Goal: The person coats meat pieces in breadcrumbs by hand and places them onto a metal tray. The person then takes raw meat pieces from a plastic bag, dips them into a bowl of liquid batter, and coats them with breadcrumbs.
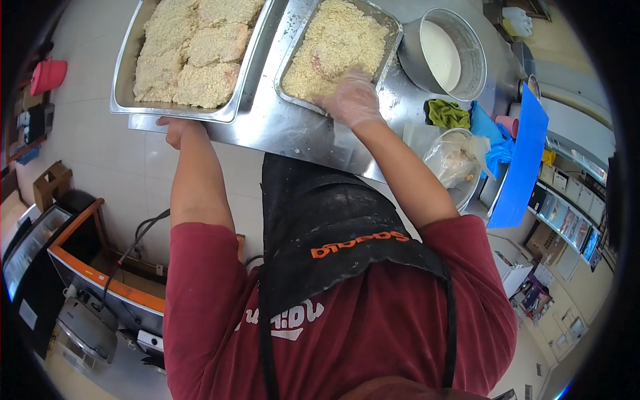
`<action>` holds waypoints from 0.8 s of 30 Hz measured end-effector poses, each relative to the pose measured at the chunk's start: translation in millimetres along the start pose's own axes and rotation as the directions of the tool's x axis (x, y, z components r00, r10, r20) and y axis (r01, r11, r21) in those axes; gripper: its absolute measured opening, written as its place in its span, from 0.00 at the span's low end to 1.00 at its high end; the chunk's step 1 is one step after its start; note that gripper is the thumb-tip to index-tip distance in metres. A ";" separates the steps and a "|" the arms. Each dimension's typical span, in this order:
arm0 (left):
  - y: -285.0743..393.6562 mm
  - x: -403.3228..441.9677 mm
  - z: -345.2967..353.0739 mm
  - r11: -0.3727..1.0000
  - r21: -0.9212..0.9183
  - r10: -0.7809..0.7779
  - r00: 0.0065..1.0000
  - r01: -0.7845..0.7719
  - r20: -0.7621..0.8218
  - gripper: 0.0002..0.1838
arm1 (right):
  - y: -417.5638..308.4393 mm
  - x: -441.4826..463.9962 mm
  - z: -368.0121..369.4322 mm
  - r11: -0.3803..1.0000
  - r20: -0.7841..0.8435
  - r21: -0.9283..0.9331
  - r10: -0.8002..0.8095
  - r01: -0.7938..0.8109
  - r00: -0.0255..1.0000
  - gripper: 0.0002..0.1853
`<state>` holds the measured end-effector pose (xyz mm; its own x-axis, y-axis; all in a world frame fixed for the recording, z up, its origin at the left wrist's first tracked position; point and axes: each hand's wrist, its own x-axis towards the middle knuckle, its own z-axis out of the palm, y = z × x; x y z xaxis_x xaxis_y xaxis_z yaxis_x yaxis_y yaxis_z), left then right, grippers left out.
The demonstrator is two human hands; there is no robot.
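Observation:
My right hand (353,99), in a clear plastic glove, presses down on the crumb coating (343,40) in the smaller metal tray (395,50). Its thumb and fingers look apart, and a bit of pink meat (316,63) shows among the crumbs. At the table's edge, just below the larger metal tray (230,110), is my bare left hand (176,131), most of its fingers hidden. Several crumb-coated pieces (208,83) lie in rows in that larger tray. Right of the smaller tray, a deep metal pot (475,67) contains white liquid (441,57).
Beyond my right forearm are a green cloth (448,114), a bowl with clear plastic (456,160), a blue bag (497,143) and an upright blue panel (523,163). The steel table (293,130) ends before my apron. An orange-edged counter (113,283) stands at left.

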<state>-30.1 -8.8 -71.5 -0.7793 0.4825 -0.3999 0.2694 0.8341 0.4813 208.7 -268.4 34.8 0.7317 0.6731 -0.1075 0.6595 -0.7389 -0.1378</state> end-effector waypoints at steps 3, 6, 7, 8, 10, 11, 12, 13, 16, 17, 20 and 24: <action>4.8 -11.1 -8.0 1.000 -0.002 -0.020 1.000 0.020 0.010 0.45 | 1.6 23.1 9.2 0.986 0.297 0.075 0.118 -0.146 0.947 0.45; 6.6 -18.2 -13.7 1.000 0.015 0.000 0.999 -0.001 0.033 0.45 | 13.4 19.8 4.7 0.907 0.174 0.386 0.110 -0.170 0.979 0.39; 8.0 -21.2 -17.3 1.000 0.020 0.006 0.999 -0.007 0.041 0.45 | 16.6 20.1 -0.7 0.836 0.177 0.511 0.126 -0.201 0.976 0.36; 8.4 -27.1 -21.7 1.000 0.025 0.006 0.999 -0.007 0.048 0.45 | 20.3 20.3 -8.2 0.745 0.183 0.627 0.141 -0.226 0.973 0.34; 12.4 -31.1 -25.9 0.999 0.036 0.005 0.999 -0.006 0.044 0.45 | 21.4 22.8 -21.9 0.618 0.163 0.757 0.133 -0.210 0.978 0.31; 13.3 -31.8 -25.8 0.999 0.047 0.004 0.999 -0.006 0.034 0.45 | 17.8 25.8 -28.3 0.625 0.165 0.754 0.114 -0.200 0.980 0.31; 12.9 -33.3 -25.8 0.999 0.050 0.004 0.999 -0.006 0.033 0.45 | 11.9 29.0 -37.7 0.633 0.168 0.750 0.098 -0.192 0.981 0.32; 12.6 -34.8 -25.8 0.999 0.054 0.004 1.000 -0.005 0.031 0.45 | 8.0 30.2 -42.3 0.641 0.171 0.745 0.084 -0.184 0.982 0.32; 14.0 -34.4 -25.2 1.000 0.024 -0.020 0.999 0.019 0.034 0.45 | 3.0 48.1 -28.4 0.684 0.062 0.726 0.041 -0.073 0.997 0.30; 13.5 -31.5 -21.3 0.999 0.009 -0.043 0.999 0.043 0.030 0.45 | 2.9 48.1 -26.1 0.739 -0.020 0.674 0.042 -0.017 0.999 0.29; 17.5 -32.4 -20.5 0.983 -0.095 -0.157 0.987 0.159 0.021 0.46 | 1.9 39.8 -24.1 0.905 -0.135 0.393 -0.120 0.165 0.983 0.27; 14.4 -37.8 -28.5 0.998 -0.027 -0.049 0.998 0.050 0.050 0.46 | 1.7 -0.8 -6.7 0.897 -0.043 -0.071 -0.441 0.437 0.897 0.26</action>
<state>-12.8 -22.6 -27.2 -0.7624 0.4539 -0.4611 0.2149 0.8499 0.4812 210.3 -270.4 41.3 0.3729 0.9279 0.0064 0.9234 -0.3704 -0.1008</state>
